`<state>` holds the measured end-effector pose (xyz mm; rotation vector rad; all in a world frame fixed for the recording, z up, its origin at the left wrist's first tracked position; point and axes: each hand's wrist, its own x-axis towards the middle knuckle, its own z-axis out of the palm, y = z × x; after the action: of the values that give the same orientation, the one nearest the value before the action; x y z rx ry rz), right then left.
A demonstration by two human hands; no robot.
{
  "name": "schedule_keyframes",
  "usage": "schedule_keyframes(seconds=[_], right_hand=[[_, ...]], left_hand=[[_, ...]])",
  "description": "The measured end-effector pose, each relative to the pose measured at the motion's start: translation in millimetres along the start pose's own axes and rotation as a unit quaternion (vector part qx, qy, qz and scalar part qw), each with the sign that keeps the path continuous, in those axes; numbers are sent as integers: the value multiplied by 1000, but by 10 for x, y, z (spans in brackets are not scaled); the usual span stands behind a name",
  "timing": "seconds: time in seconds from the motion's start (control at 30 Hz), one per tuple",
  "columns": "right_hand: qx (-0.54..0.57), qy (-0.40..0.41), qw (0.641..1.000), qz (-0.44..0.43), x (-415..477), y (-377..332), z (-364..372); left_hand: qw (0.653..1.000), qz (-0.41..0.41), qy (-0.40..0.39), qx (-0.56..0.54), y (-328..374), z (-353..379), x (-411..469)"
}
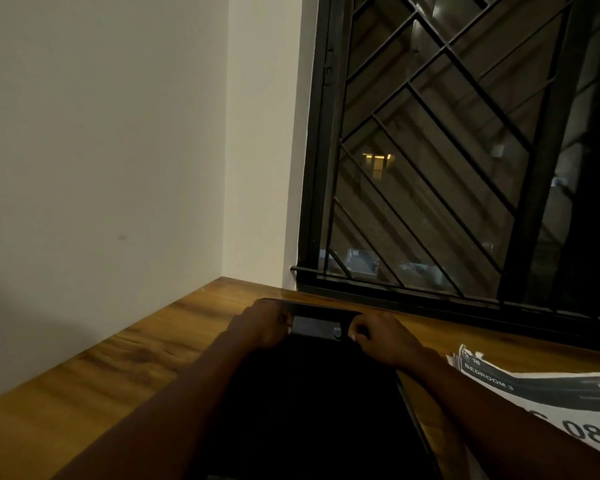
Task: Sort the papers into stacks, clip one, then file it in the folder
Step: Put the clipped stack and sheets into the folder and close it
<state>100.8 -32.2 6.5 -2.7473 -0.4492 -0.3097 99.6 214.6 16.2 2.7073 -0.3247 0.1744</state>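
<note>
A black folder (312, 403) lies lengthwise on the wooden desk (125, 368), its far end near the window. My left hand (264, 323) grips the folder's far left corner with curled fingers. My right hand (378, 337) grips the far right side, next to a grey label or clip plate (314, 326) between both hands. A stack of printed papers (541, 393) with "BEDROOM 3" and "08" on the top sheet lies on the desk to the right of the folder, partly under my right forearm.
The desk sits in a corner: a pale wall (101, 150) on the left and a barred dark window (447, 150) behind. The window sill frame runs just beyond the folder's far end. Bare wood shows left of the folder.
</note>
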Motion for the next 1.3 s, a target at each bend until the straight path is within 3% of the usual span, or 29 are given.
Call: schedule_keyframes(seconds=[0.3,0.5,0.63,0.87,1.13,1.3], right_hand=[[71,-16,997,33,792,-288,317],[86,-45,994,42,1399,-578,556],[27,-111,991,70,1715,-786,731],[62,-220,971,64,1905,-1026,737],[139,-229,954,132,1893,-1083,712],[119,-231,952,162,1919,-923,639]], left_hand=[[991,27,94,-89,-342,233,49],[998,27,64,-7,-397,253,194],[998,26,49,-4,-435,227,258],[999,19,35,-12,-483,309,294],[999,6,27,-16,-495,343,334],[999,0,32,-15,-498,347,308]])
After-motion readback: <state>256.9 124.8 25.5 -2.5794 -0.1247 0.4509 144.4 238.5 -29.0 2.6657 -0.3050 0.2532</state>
